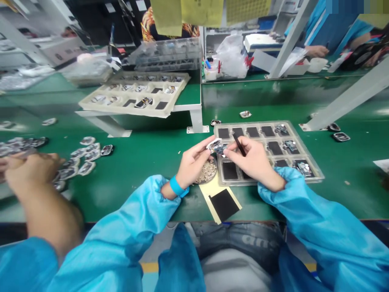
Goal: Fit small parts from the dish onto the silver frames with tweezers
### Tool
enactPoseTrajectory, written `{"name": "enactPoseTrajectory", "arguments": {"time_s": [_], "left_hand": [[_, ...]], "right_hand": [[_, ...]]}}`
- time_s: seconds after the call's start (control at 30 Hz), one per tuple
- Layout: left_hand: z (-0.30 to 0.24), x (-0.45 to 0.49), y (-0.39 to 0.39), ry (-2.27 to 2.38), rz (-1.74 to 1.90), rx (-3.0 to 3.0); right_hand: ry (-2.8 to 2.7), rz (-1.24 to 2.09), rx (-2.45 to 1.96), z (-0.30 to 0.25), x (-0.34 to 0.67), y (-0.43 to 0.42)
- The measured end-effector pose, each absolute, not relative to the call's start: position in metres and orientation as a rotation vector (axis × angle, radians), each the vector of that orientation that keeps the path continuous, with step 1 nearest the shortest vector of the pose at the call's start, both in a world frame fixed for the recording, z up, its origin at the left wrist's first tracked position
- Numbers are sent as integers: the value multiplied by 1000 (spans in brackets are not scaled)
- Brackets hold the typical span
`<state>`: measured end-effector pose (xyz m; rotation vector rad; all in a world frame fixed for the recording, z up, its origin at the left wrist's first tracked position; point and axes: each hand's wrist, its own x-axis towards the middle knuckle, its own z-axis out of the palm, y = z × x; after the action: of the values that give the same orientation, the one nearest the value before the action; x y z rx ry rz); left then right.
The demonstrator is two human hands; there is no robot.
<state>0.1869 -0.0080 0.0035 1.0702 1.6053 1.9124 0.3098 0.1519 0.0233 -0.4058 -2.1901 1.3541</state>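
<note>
My left hand (192, 162), a blue band at its wrist, pinches a small white-rimmed casing (214, 144). At the casing's right edge is a small circuit board (221, 150), which the fingertips of my right hand (253, 160) touch. Slim black tweezers (239, 144) are gripped in that same hand, pointing up and away. Beneath it sits a clear compartment tray (316, 175) with dark pads and a few circuit boards. A round dish of tiny parts (208, 172) lies below my left hand, partly covered. Nearer me, a black sheet (225, 205) rests on yellow paper (212, 211).
At left, a co-worker's hand (33, 170) is beside several loose casings (86, 156). A parts tray (127, 106) stands on a raised shelf (196, 115). A slanting white post (349, 95) rises at right, near dark casings (340, 136). Single casings (245, 114) lie behind the tray.
</note>
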Motion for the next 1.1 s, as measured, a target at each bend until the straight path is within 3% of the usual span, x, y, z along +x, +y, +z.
{"name": "enactPoseTrajectory", "arguments": {"time_s": [0.87, 1.1], "left_hand": [[-1, 189, -5, 1741, 1917, 1140], [4, 184, -14, 1905, 2159, 917]], "right_hand": [[-2280, 1157, -460, 22, 308, 140], [-2200, 1302, -317, 64, 302, 111]]}}
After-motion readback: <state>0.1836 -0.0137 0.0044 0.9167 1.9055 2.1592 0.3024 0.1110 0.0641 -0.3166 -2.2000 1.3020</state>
